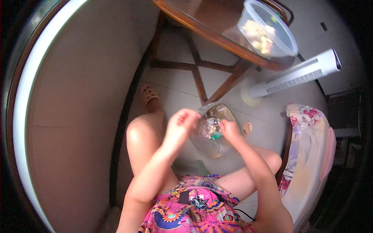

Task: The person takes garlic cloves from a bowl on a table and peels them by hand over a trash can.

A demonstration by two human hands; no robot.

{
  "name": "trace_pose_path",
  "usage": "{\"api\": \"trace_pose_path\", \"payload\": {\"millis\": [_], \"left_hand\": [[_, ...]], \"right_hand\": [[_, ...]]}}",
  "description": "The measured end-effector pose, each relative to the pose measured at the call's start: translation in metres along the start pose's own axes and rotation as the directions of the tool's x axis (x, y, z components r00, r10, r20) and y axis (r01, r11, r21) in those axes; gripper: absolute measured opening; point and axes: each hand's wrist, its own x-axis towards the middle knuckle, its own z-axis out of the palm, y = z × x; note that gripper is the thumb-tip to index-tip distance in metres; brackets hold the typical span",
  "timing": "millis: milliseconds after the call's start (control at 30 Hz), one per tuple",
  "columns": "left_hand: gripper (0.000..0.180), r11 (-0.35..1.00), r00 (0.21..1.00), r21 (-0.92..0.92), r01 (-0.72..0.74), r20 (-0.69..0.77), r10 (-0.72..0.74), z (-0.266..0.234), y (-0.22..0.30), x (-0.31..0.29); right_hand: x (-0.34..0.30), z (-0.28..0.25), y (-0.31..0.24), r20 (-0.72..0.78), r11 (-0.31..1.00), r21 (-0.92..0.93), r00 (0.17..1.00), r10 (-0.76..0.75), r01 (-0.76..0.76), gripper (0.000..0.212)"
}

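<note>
A bin (232, 112) lined with a clear plastic bag (198, 145) stands on the floor between my legs. Inside it lie crumpled, shiny waste (210, 126) and a small green piece (216, 136). At the bag's left edge, my left hand (182, 121) is closed, with the thin plastic pinched at its fingertips. My right hand (230, 130) is over the bin's right side with its fingers curled together. Whatever those fingers hold, if anything, cannot be made out.
A wooden table (206, 33) stands ahead, bearing a translucent plastic tub (285, 37) with pale peeled pieces (259, 37). A white tower fan (295, 77) is at the right, beyond a seat with floral cloth (307, 116). A brown panel (85, 108) rises at left.
</note>
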Motion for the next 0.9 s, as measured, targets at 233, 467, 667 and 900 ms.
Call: {"api": "trace_pose_path", "payload": {"millis": [233,467,667,900], "left_hand": [[0.01,0.968,0.878,0.251,0.008,0.462,-0.127,0.023,-0.015,-0.025],[0.01,0.996,0.886,0.042,0.082,0.454,-0.092,-0.007,0.042,-0.013],[0.006,0.987,0.983,-0.123,-0.101,0.139,0.118,-0.023,0.061,0.0],[0.005,0.94,0.947,-0.112,-0.321,-0.019,0.321,-0.03,0.062,0.02]], "right_hand": [[0.111,0.001,-0.072,-0.018,0.928,0.231,0.955,-0.298,0.294,0.007],[0.222,0.134,-0.03,0.451,0.956,-0.037,0.858,-0.244,0.291,0.003],[0.259,0.222,-0.026,0.574,0.875,-0.073,0.737,-0.356,0.479,0.005],[0.256,0.249,0.007,0.603,0.81,-0.165,0.707,-0.368,0.563,0.008]]}}
